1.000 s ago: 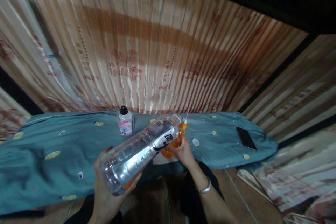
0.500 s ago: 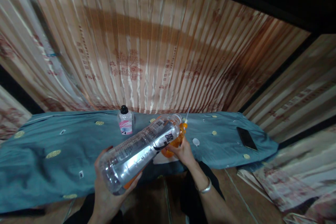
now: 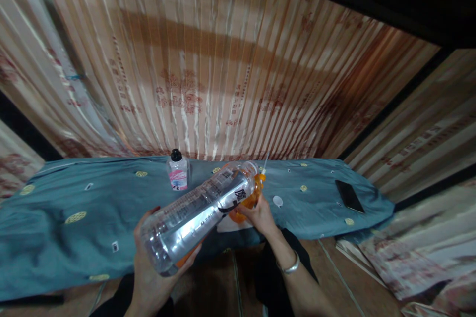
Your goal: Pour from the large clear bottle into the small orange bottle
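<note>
Pouring seems the step in hand: a large, clear plastic bottle with a silver label tilts neck-first toward a translucent orange container. The left hand curls round the bottle's base; the right hand pinches the container at its neck end. Steady alignment seems called for. Right of the bottle, past a white disc, teal patterned cloth gives room; its front edge runs beneath.

1 head-worn camera. Faces forward, down. Left hand, right hand near; curtain beyond.
</note>
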Tool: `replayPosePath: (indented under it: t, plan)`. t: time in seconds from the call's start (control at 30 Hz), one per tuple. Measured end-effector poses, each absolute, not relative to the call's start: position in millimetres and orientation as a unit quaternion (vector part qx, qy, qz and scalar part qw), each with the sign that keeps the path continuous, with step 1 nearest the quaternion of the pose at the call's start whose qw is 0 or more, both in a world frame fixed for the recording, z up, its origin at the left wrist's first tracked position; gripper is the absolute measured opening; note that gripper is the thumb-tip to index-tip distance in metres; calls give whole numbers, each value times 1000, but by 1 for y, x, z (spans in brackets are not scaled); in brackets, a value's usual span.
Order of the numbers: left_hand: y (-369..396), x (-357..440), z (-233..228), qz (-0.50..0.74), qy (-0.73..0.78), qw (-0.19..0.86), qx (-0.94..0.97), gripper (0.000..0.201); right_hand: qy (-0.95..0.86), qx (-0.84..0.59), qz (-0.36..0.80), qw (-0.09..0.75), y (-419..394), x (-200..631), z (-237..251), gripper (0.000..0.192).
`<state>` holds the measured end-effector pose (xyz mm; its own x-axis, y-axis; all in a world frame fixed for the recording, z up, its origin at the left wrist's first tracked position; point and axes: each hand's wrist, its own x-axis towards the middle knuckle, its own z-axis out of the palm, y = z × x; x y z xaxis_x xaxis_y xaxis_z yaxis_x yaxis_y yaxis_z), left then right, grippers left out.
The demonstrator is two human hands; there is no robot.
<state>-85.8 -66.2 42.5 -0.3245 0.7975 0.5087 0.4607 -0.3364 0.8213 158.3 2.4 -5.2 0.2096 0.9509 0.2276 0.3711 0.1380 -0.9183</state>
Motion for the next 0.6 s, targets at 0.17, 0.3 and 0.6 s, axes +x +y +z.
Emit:
replayPosePath:
  t: [0.17, 0.3, 0.6]
  plan:
    - [-65, -89, 41, 588, 545, 114, 587, 91, -559, -589, 288, 508, 2, 159, -6, 63]
    - [-65, -88, 42, 586, 553, 116, 580, 87, -565, -584, 292, 504, 2, 158, -4, 62]
    - [-67, -86, 45, 588, 562, 131, 567, 89, -560, -589, 290, 505, 2, 159, -5, 60]
